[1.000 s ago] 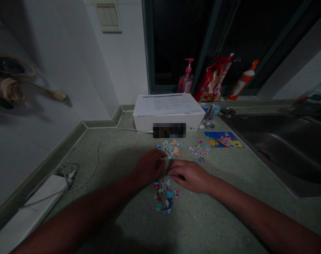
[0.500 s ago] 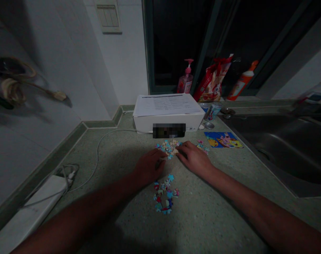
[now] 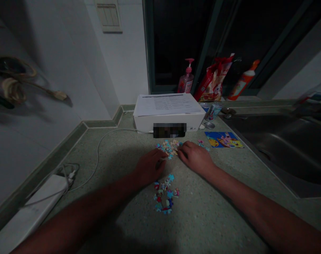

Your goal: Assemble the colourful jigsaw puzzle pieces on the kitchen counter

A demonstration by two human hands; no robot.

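Note:
A pile of loose jigsaw puzzle pieces [image 3: 167, 146], blue, cream and pink, lies in the middle of the counter, in front of a phone. At its left front edge rests my left hand [image 3: 151, 165], fingers bent and thumb apart from them, with no piece visible in it. From the right, my right hand [image 3: 196, 157] reaches the pile with curved, parted fingertips touching its edge; the hand partly hides some pieces. Nearer to me, several coloured pieces form a partly joined puzzle [image 3: 165, 195] with a gap in its middle. A blue cartoon picture card [image 3: 224, 139] lies to the right.
Behind the pile stands a white box [image 3: 168, 109] with the phone [image 3: 169, 130] leaning on it, its screen blurred. A white cable [image 3: 97, 151] crosses the left side to a power strip [image 3: 46, 197]. The sink [image 3: 282, 148] is at right, beyond a can [image 3: 214, 111].
My right hand has shifted very slightly to the right at the pile's edge. My left hand and the partly joined puzzle stay practically where they were.

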